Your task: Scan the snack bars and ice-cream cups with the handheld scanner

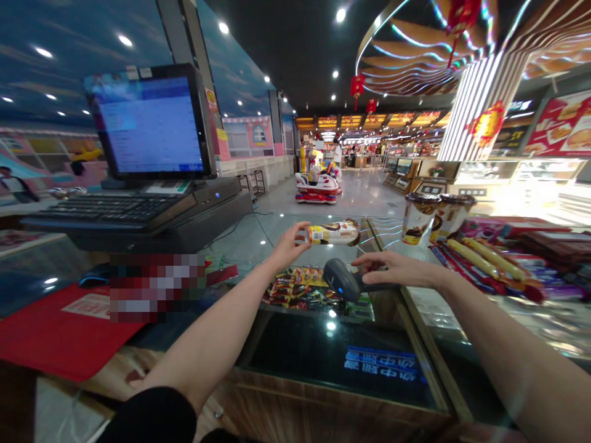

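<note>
My left hand [290,247] grips the base end of a tall printed snack cup [335,234], which lies on its side in the air above the glass counter. The cup is white, yellow and brown, with a dark lid at its right end; a barcode shows near my fingers. In my right hand [399,271] is a black handheld barcode scanner [341,280], its head to the left with a small blue light, just below the cup. My fingers close around its handle, partly hidden.
Similar lidded cups [418,218] stand at the right, beside piled snack packs [489,264]. A touchscreen till [152,126] with a keyboard [111,212] sits at the left. A red mat [55,335] and a mouse [93,275] lie below it. Packaged goods [300,286] show under the glass.
</note>
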The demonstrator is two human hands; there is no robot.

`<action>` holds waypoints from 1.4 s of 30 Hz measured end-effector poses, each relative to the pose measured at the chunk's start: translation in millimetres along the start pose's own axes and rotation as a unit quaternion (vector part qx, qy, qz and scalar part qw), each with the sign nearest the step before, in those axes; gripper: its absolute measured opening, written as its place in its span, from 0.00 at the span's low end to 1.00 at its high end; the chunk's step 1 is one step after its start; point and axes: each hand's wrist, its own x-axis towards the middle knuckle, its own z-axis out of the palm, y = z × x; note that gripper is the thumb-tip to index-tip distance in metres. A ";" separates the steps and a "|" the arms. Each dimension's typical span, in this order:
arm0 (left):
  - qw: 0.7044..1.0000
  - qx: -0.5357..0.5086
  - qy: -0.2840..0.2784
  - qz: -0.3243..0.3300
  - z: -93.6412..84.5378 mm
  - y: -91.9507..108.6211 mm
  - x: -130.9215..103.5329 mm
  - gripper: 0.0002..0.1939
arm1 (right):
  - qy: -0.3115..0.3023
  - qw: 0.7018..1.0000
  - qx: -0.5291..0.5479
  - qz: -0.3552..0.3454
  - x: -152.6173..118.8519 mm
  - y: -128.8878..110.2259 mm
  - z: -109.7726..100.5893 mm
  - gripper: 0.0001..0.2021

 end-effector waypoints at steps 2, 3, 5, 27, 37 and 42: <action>1.000 0.003 -0.007 0.010 -0.6 -1.7 0.1 0.30 | 0.058 0.998 0.006 0.000 3.3 5.8 -2.1 0.23; 1.000 0.004 -0.009 0.014 -0.8 -2.7 0.2 0.29 | 0.095 0.995 0.002 0.001 6.0 10.8 -2.8 0.22; 1.000 0.004 -0.013 0.019 -1.0 -4.4 0.3 0.28 | 0.165 0.986 -0.014 0.010 12.7 23.7 -3.3 0.21; 0.996 -0.043 -0.075 -0.038 25.2 -7.0 5.4 0.25 | 0.232 0.964 0.120 0.047 29.7 39.0 -3.8 0.25; 0.997 -0.014 -0.065 -0.039 24.4 -8.2 10.4 0.24 | 0.261 0.929 0.254 0.070 34.1 30.8 -3.4 0.29; 0.998 -0.013 -0.029 -0.045 30.4 -4.6 16.4 0.23 | 0.290 0.923 0.253 0.025 35.3 24.0 -3.3 0.26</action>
